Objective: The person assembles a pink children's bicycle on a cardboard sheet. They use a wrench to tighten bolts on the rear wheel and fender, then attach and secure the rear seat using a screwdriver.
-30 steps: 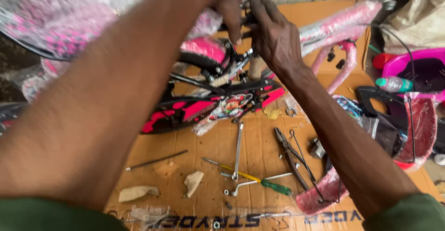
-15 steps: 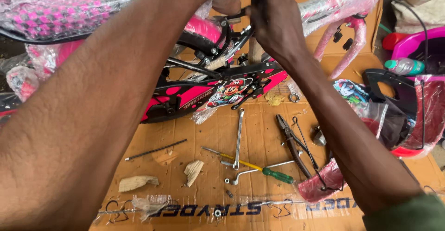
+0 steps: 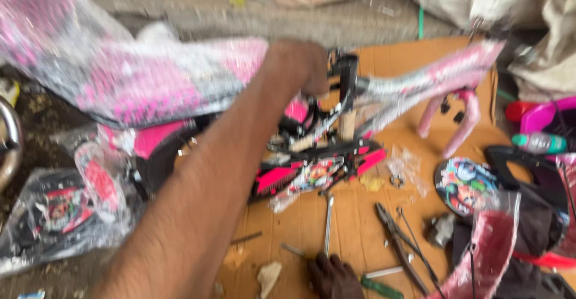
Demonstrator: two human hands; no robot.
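A pink and black child's bicycle frame [image 3: 312,176] lies on a sheet of cardboard [image 3: 414,56], still partly wrapped in clear plastic. My left hand [image 3: 297,65] reaches in from the lower left and is closed on the top of the frame beside its black upright tube [image 3: 347,89]. My right hand [image 3: 333,278] is low at the bottom edge, resting on the cardboard at the lower end of a long spanner [image 3: 328,224] and next to a green-handled screwdriver [image 3: 381,288]. Its fingers are blurred, so its grip is unclear.
Pliers [image 3: 396,245] lie right of the spanner. A plastic-wrapped pink wheel [image 3: 120,77] fills the upper left, and a pink fork [image 3: 456,119] lies at the right. A round picture plate [image 3: 465,185], a bottle [image 3: 537,142] and black parts [image 3: 528,173] crowd the right edge.
My right hand has left the top of the frame and dropped to the tools at the bottom. The left hand stays on the frame. The view has shifted left.
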